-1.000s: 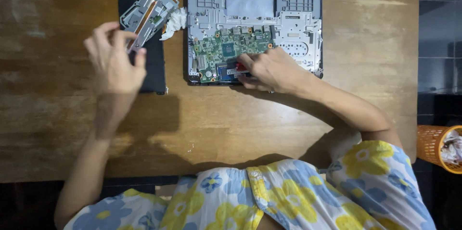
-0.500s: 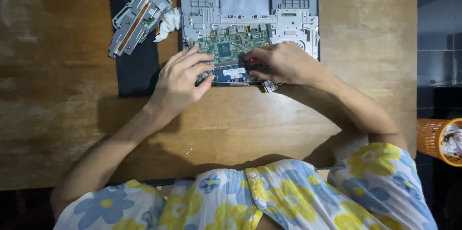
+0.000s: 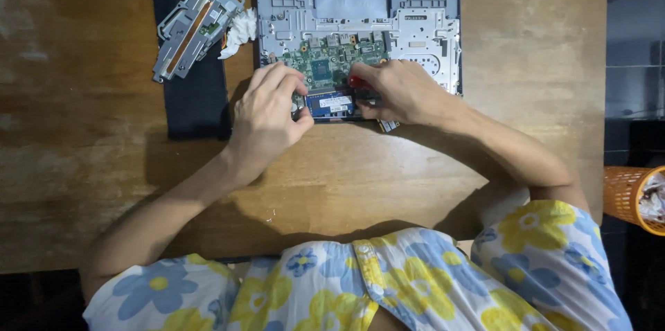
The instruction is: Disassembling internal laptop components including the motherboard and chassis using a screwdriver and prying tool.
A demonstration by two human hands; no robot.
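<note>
I see my left hand (image 3: 267,106) pinching the left end of the small blue memory card (image 3: 330,103) low in the opened grey laptop shell (image 3: 422,23), while my right hand (image 3: 402,92) squeezes a red-handled tool (image 3: 357,82) whose tip I cannot see.

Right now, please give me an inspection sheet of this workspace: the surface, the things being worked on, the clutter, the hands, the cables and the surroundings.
Surface: wooden table, worn and marked.
Job's things: opened laptop with green circuit board exposed; blue memory card at its near edge; red-handled tool.
Clutter: metal bracket on a black mat; crumpled white tissue beside the laptop.
Hands: left hand, fingers at the memory card's left end; right hand gripping the red-handled tool.
Cables: nothing seen.
Surroundings: orange basket with paper, right of the table; dark floor.
</note>
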